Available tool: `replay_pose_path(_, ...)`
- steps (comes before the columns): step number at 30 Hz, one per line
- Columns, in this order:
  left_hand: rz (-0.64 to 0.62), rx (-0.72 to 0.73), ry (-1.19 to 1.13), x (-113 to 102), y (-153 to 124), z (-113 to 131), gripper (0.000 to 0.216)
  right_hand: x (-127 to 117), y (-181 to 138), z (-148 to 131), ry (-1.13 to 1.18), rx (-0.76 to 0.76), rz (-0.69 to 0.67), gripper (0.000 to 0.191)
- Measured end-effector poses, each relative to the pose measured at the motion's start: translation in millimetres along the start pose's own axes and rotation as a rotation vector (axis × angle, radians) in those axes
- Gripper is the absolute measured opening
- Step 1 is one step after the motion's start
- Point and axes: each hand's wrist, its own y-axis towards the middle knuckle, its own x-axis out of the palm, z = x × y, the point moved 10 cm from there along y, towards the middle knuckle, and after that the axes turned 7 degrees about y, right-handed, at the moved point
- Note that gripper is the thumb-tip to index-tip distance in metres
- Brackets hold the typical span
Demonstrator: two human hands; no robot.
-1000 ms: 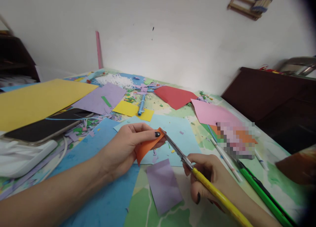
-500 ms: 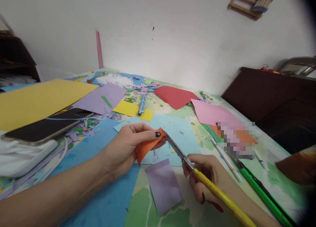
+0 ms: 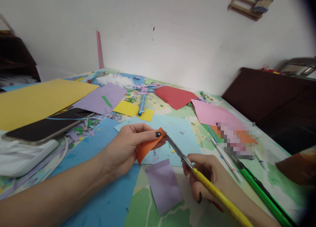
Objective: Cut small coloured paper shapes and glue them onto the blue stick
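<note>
My left hand (image 3: 134,143) pinches a small piece of orange paper (image 3: 147,148) between thumb and fingers. In my right hand (image 3: 207,177) is a pair of scissors (image 3: 179,152), its metal blades meeting the orange paper's upper right corner. A long yellow bar runs back from the blades over my right hand, and a bit of red shows underneath. Whether the bar belongs to the scissors I cannot tell. Below the hands lies a purple paper rectangle (image 3: 164,186). Under the orange piece is a light blue sheet (image 3: 182,128) with small scraps on it.
A darker blue sheet (image 3: 106,200) lies beneath my left forearm. A phone (image 3: 49,125) and a large yellow sheet (image 3: 44,98) are at left. Red paper (image 3: 176,97) and pink paper (image 3: 214,112) lie farther back. A green cutter-like tool (image 3: 261,190) rests at right.
My right thumb and the rear end of the yellow bar have shifted slightly left. The blades stay at the orange paper's corner, and my left hand looks nearly still.
</note>
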Motion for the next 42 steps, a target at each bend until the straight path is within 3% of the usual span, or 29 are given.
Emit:
replay_pose_path(18, 0.007, -0.005, 0.004, 0.8, -0.2, 0.6, 0.014, -3.5, 0.4, 2.2, -0.036, -0.018, 0.031, 0.038)
replay_pose_path(24, 0.005, -0.007, 0.006, 0.6, -1.8, 0.3, 0.014, -3.1, -1.7, 2.7, -0.010, -0.020, 0.033, 0.029)
replay_pose_path(29, -0.002, -0.006, 0.012, 1.6, -1.2, 0.9, 0.015, 5.5, -2.1, 0.7, 0.073, -0.009, -0.047, 0.020)
replay_pose_path(42, -0.005, -0.006, -0.005, 1.4, 0.4, -0.7, 0.013, 3.6, -1.5, -1.4, 0.007, -0.004, -0.026, 0.031)
